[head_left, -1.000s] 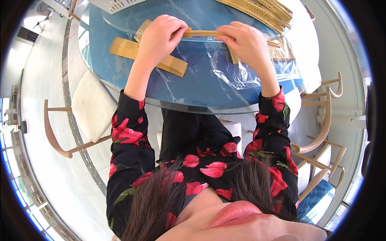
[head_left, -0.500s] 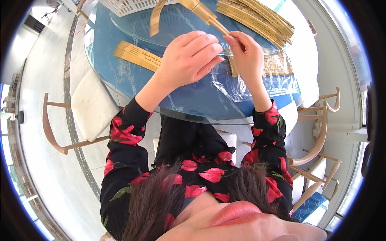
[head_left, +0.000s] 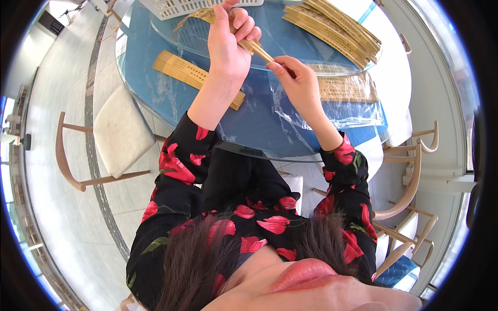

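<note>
A pair of light wooden chopsticks slants over the table, their lower ends pinched between the thumb and fingers of my right hand. My left hand is closed around the brown paper sleeve from which the chopsticks stick out; its fingers hide part of the sleeve. The sleeve's far end trails up and left, bent. Beneath my left forearm, a flat printed paper sleeve lies on the blue marbled table.
A stack of brown paper sleeves fans out at the far right. Nearer lies a clear plastic bag with more brown sleeves. A white slatted basket stands at the far edge. Wooden chairs flank the table.
My left hand has moved up and turned, its fingers now curled around the sleeve. My right hand has shifted left and down with the chopstick ends.
</note>
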Motion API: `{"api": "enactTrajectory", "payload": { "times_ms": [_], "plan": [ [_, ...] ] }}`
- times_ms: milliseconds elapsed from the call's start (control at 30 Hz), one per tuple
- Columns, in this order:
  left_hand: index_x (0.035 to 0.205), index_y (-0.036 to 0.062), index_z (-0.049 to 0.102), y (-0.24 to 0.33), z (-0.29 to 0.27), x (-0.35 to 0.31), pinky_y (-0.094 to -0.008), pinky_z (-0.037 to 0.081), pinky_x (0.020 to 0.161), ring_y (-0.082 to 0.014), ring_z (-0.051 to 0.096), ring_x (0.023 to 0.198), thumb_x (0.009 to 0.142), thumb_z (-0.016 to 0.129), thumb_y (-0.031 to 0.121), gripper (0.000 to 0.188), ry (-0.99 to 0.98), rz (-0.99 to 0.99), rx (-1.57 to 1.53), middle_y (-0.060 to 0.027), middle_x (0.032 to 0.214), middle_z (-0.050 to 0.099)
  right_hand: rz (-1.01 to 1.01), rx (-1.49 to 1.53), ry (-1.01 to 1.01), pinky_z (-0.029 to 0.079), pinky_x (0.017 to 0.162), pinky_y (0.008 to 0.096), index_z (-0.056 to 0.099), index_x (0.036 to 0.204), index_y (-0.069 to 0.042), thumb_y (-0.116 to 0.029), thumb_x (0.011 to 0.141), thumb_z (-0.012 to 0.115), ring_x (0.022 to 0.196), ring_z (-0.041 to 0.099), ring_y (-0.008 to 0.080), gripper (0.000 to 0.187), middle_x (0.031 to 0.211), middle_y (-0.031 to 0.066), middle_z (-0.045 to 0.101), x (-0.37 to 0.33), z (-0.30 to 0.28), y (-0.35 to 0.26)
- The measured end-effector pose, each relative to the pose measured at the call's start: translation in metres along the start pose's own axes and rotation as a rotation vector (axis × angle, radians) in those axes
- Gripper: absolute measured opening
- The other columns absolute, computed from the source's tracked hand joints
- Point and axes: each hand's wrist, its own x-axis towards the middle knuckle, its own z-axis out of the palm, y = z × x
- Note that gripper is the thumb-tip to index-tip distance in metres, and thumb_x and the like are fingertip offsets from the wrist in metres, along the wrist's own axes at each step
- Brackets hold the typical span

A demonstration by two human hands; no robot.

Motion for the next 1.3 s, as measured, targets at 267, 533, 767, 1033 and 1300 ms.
{"api": "enactTrajectory", "payload": {
  "times_ms": [267, 533, 767, 1033, 1300],
  "plan": [
    [0.115, 0.0065, 0.055, -0.003, 0.014, -0.007, -0.0260, 0.027, 0.056, -0.0079, 0.024, 0.059, 0.114, 0.038, 0.044, 0.041, 0.152, 0.033, 0.156, 0.0056, 0.071, 0.028, -0.035, 0.003, -0.042, 0.040, 0.055, 0.0327, 0.072, 0.103, -0.001, -0.029, 0.098, 0.072, 0.057, 0.048, 0.0161, 0.028, 0.065, 0.0064, 0.057, -0.002, 0.001, -0.004],
    [0.119, 0.0049, 0.060, 0.061, 0.003, 0.030, -0.0240, 0.023, 0.051, -0.0090, 0.024, 0.059, 0.113, 0.033, 0.050, 0.053, 0.427, 0.214, 0.200, 0.0035, 0.073, 0.033, -0.026, 0.012, -0.370, 0.045, 0.068, 0.0320, 0.068, 0.106, -0.003, -0.028, 0.108, 0.052, 0.071, 0.051, 0.0179, 0.030, 0.075, 0.0071, 0.052, -0.002, -0.007, -0.009],
    [0.130, 0.0063, 0.056, 0.030, 0.010, 0.015, -0.0241, 0.021, 0.051, -0.0086, 0.021, 0.059, 0.112, 0.038, 0.050, 0.050, 0.333, 0.157, 0.223, 0.0051, 0.073, 0.025, 0.145, 0.323, -0.457, 0.039, 0.059, 0.0244, 0.063, 0.101, -0.004, -0.024, 0.110, 0.052, 0.066, 0.043, 0.0068, 0.024, 0.075, -0.0026, 0.046, -0.009, 0.004, -0.008],
    [0.146, 0.0053, 0.051, 0.013, -0.002, 0.005, -0.0326, 0.049, 0.091, -0.0136, 0.059, 0.097, 0.111, 0.045, 0.039, 0.049, 0.201, 0.060, 0.406, -0.0054, 0.115, 0.064, 0.364, 0.734, -0.468, 0.026, 0.050, 0.0209, 0.059, 0.104, -0.007, -0.032, 0.110, 0.054, 0.059, 0.032, 0.0011, 0.027, 0.073, -0.0086, 0.038, -0.006, 0.005, -0.001],
    [0.123, -0.0061, 0.057, 0.005, 0.004, -0.001, -0.0338, 0.062, 0.087, -0.0254, 0.074, 0.099, 0.110, 0.049, 0.014, 0.025, 0.154, 0.338, 0.709, -0.0232, 0.113, 0.072, 0.193, 0.559, -0.275, 0.031, 0.054, 0.0203, 0.058, 0.102, -0.007, -0.026, 0.108, 0.058, 0.064, 0.037, 0.0022, 0.020, 0.076, -0.0070, 0.043, -0.005, 0.010, -0.002]
  ]
}}
